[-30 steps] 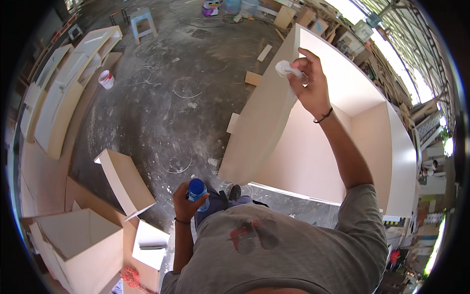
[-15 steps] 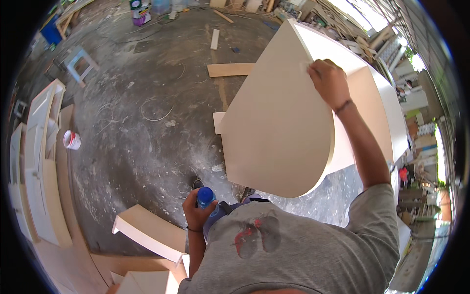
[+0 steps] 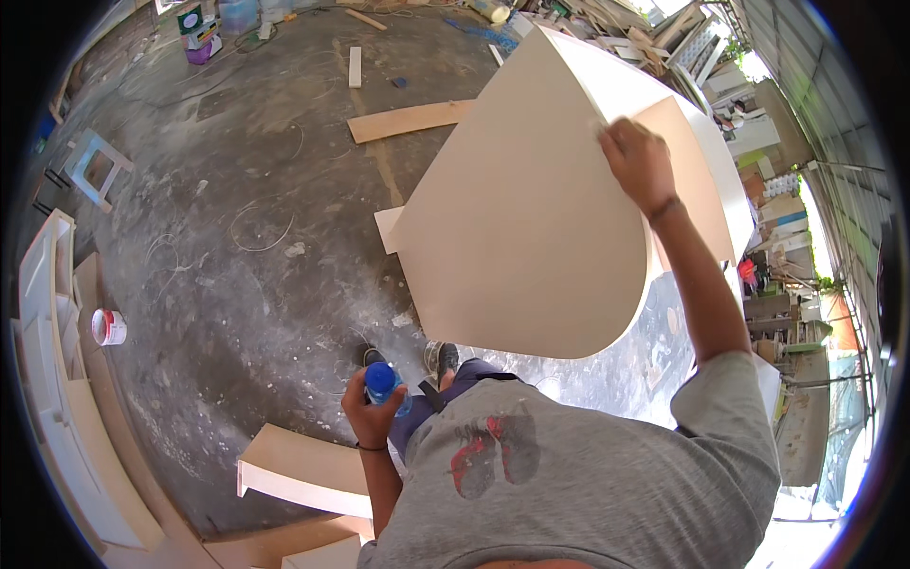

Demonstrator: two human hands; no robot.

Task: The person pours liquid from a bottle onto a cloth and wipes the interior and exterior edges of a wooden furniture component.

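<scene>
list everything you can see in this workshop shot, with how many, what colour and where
Cabinet panel: one, cream, upright at centre right.
Bottle: one, blue cap, low centre.
Plank: one, bare wood, on the floor beyond the panel.
Small tub: one, white and red, left floor.
Stool: one, pale blue, far left.
Shelf unit: one, cream, left edge.
Small cabinet piece: one, cream, bottom centre.
Floor: grey concrete, dusty.
Left hand: holds the bottle.
Right hand: pressed on the panel's top edge.

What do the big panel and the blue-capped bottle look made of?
Panel: probably painted or laminated board, going by its flat, matte cream face and thin edge. Bottle in the left hand: likely plastic, from its glossy blue cap; the body is mostly hidden.
</scene>
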